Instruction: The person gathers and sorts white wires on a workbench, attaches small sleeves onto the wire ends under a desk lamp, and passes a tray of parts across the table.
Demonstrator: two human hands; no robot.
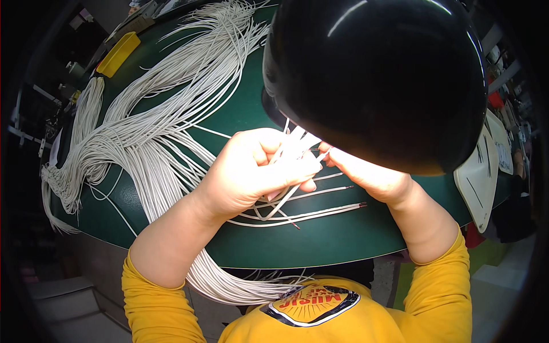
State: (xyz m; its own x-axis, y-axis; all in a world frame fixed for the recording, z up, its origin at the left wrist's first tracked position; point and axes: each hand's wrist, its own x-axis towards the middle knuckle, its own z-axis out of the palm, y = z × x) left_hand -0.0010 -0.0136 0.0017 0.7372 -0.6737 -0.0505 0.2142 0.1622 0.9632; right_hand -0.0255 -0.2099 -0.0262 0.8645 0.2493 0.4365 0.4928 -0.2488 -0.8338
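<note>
Left hand [249, 166]: fingers curled, thumb and forefinger clamped on a small group of white wires [290, 150], which rise past the knuckles toward the lamp shade. Right hand [372, 174]: fingertips brought up close to the left hand's fingertips, at the held wires; glare and the shade's rim obscure them, so whether they pinch anything cannot be told.

Below the hands: several loose wires [329, 212], white, roughly parallel, ends pointing right, some tips dark reddish; lying on the green tabletop [297, 248].

Directly above the right hand: one lamp shade [377, 86], glossy black, domed, large, its lower rim overlapping the right hand in view.

To the left: one large bundle of white wires [143, 143], fanned and crossing, one branch trailing over the near table edge beside the yellow shirt [366, 320].

Farther left, toward the far edge: one yellow tray [119, 54].

Right edge: one cream tray [477, 177], bearing thin dark pieces.
</note>
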